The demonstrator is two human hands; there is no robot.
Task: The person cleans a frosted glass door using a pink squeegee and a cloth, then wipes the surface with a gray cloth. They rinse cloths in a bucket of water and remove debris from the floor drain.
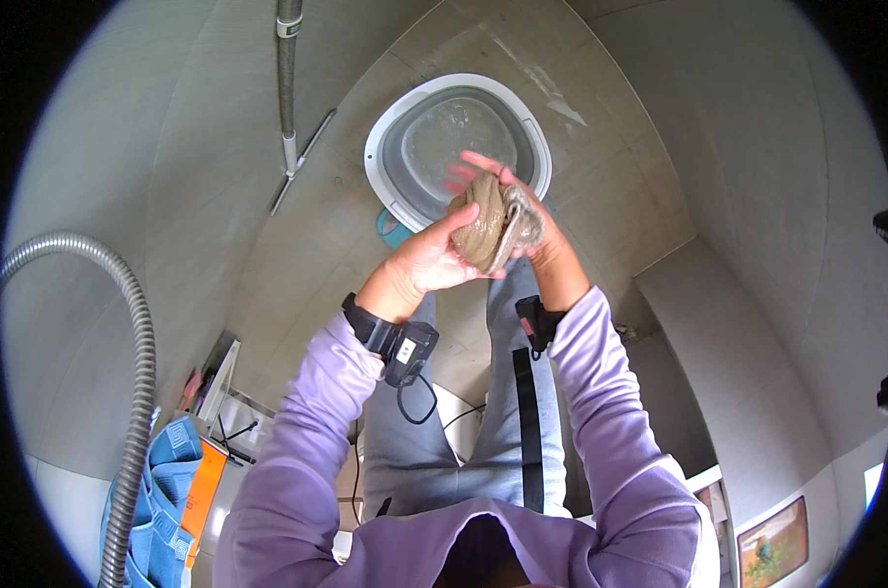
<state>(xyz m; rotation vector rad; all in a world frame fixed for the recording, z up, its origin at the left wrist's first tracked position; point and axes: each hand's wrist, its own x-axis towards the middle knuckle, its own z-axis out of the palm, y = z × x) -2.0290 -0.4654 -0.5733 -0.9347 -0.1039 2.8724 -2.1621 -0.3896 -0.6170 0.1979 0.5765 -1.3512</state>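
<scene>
A wet, bunched brown cloth (479, 229) with a lighter grey edge is between my two hands, over the near rim of a white and grey plastic basin (380, 117). My left hand (434, 250) presses it from the left, thumb on top. My right hand (536, 220) holds it from the right, with its far fingers raised and blurred. Water with some bubbles lies in the basin on the tiled floor. Below the cloth are my knees in grey trousers (414, 441). Each wrist wears a black strapped device.
A floor squeegee (293, 173) leans at the left wall. A metal shower hose (139, 338) curves down the left side, near a blue patterned towel (168, 500) and an orange box (205, 485). A grey ledge (716, 316) runs along the right wall.
</scene>
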